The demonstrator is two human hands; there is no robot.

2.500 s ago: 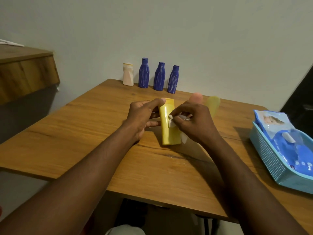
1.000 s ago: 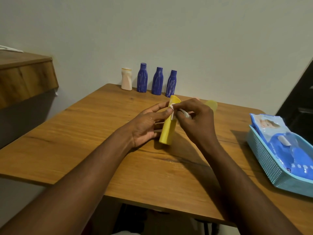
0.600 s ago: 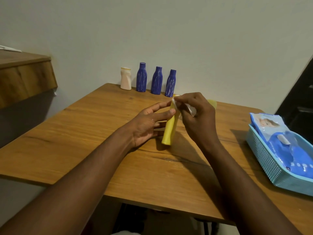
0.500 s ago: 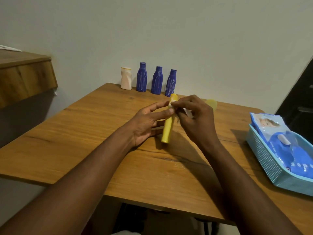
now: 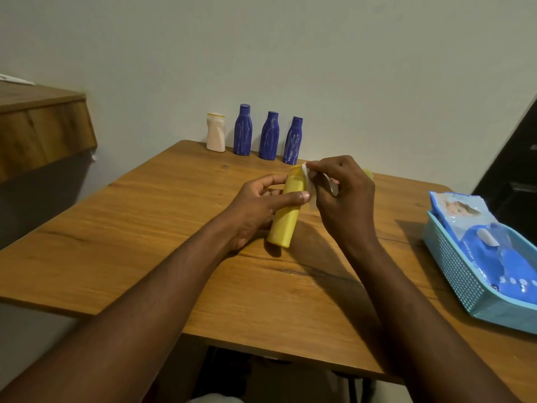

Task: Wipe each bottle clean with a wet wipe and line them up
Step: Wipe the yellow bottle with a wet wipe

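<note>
Head view: the yellow bottle (image 5: 286, 218) is held tilted above the middle of the desk (image 5: 145, 228), its top leaning toward the far wall. The left hand (image 5: 258, 207) wraps it, thumb across the front, the other fingers partly hidden behind it. The right hand (image 5: 343, 196) pinches a white wet wipe (image 5: 310, 184) against the bottle's upper end, covering most of the wipe. Behind the bottle stand a cream bottle (image 5: 216, 132) and three blue bottles (image 5: 269, 135) in a row. Right of it, a light-blue basket (image 5: 453, 274) holds a wipes pack (image 5: 488, 242), cut off by the frame edge.
</note>
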